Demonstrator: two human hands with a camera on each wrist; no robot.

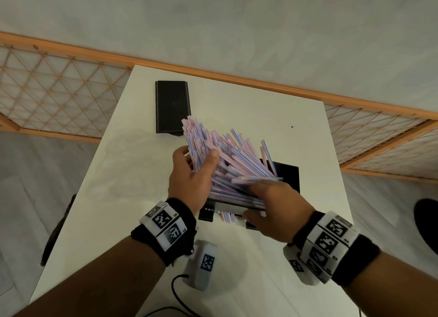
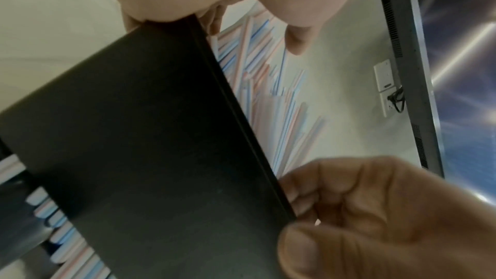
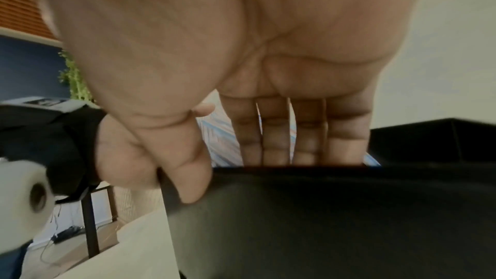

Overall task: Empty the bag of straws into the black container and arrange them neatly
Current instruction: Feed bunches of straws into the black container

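A black container [image 1: 288, 174] stands on the white table [image 1: 260, 108] with a thick bunch of pink, white and blue striped straws [image 1: 227, 148] fanning up out of it toward the far left. My left hand [image 1: 192, 172] grips the bunch from the left, thumb across the straws. My right hand [image 1: 277, 205] holds the container's near wall [image 3: 322, 209]: fingers [image 3: 273, 135] reach inside over the straws and the thumb [image 3: 188, 167] presses the outer face. In the left wrist view the container's side [image 2: 147, 135] fills the middle, with straws [image 2: 268, 92] behind it.
A flat black lid [image 1: 171, 105] lies at the table's far left. A wooden lattice screen [image 1: 59, 91] runs behind the table. A dark object [image 1: 59, 226] sits below the table's left edge and another [image 1: 426, 226] on the floor at right.
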